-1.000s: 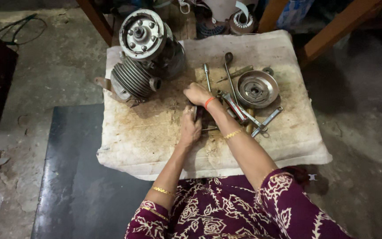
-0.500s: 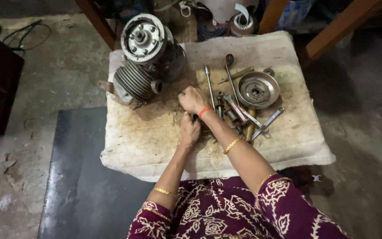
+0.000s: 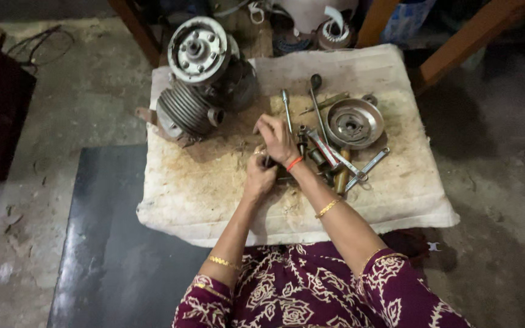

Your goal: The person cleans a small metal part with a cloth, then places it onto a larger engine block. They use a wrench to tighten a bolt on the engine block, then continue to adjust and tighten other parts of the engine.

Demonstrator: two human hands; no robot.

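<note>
- Seen from above, both hands meet at the centre of a low surface covered with a stained cream cloth (image 3: 214, 200).
- The left hand (image 3: 258, 176) is curled shut around a small dark metal part (image 3: 270, 163); what the part is cannot be told.
- The right hand (image 3: 276, 136) sits just above it at 12 o'clock, fingers pinched together over the same part.
- At 10 o'clock stands a grey finned metal engine block (image 3: 199, 91), reaching the cloth's far-left edge.
- At 2 o'clock lies a round shallow steel drum (image 3: 353, 123), with a cluster of long steel wrenches and rods (image 3: 335, 161) just beside the right wrist.
- Bare cloth runs from 6 to 8 o'clock, out to the near edge.
- A dark rectangular floor mat (image 3: 104, 255) lies beyond the cloth's left edge.
</note>
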